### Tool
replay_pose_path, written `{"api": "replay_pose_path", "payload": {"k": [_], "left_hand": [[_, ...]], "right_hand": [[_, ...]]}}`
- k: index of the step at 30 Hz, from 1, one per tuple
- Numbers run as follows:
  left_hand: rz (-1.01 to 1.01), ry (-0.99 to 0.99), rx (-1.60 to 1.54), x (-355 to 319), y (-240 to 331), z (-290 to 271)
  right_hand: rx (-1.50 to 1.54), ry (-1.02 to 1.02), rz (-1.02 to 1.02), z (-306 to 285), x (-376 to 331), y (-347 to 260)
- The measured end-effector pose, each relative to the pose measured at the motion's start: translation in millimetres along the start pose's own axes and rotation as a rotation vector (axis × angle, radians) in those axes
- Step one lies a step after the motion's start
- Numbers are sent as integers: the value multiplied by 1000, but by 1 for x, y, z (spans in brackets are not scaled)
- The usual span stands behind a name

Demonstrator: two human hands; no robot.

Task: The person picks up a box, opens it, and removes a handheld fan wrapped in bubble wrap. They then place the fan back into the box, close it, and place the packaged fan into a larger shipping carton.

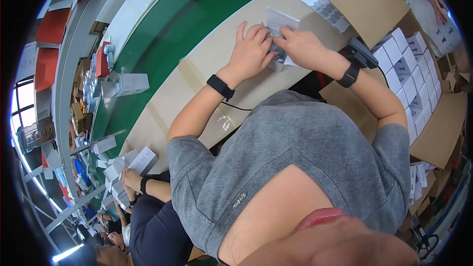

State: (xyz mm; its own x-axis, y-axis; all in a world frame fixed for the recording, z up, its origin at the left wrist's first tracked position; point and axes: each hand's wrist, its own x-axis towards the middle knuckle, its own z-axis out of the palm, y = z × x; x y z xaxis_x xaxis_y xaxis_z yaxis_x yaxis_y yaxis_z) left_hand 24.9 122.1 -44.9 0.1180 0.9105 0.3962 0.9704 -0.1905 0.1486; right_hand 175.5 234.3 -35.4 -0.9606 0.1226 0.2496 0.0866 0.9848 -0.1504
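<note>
A small open white box (pixel 283 18) stands on the beige tabletop with its flap raised. Inside it shows a greyish, shiny thing (pixel 280 55), perhaps wrapped in clear plastic; my fingers cover much of it. My left hand (pixel 250 51) holds the box's left side, thumb and forefinger at its opening and the outer fingers spread. From the right, my right hand (pixel 301 47) reaches over the box with bent fingers pressed together at the contents. What those fingertips pinch is hidden. Each wrist wears a black band.
Right of me, a large carton (pixel 362 0) holds rows of small white boxes (pixel 406 64). A black device (pixel 363 53) sits by my right wrist. Printed sheets (pixel 327 2) lie beyond. Past the table runs a green belt (pixel 167 29). At lower left, a co-worker's hands (pixel 130 180) handle white boxes.
</note>
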Motion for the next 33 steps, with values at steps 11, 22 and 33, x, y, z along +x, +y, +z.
{"api": "replay_pose_path", "payload": {"k": [11,22,33], "left_hand": [[51,-95,-355,11,1,-2],[112,113,-189,2,7,11],[-75,21,-322,4,2,7]], "right_hand": [[42,48,-62,-11,-16,9],[-138,-96,243,-4,3,-2],[89,88,-274,-11,-22,13]]}}
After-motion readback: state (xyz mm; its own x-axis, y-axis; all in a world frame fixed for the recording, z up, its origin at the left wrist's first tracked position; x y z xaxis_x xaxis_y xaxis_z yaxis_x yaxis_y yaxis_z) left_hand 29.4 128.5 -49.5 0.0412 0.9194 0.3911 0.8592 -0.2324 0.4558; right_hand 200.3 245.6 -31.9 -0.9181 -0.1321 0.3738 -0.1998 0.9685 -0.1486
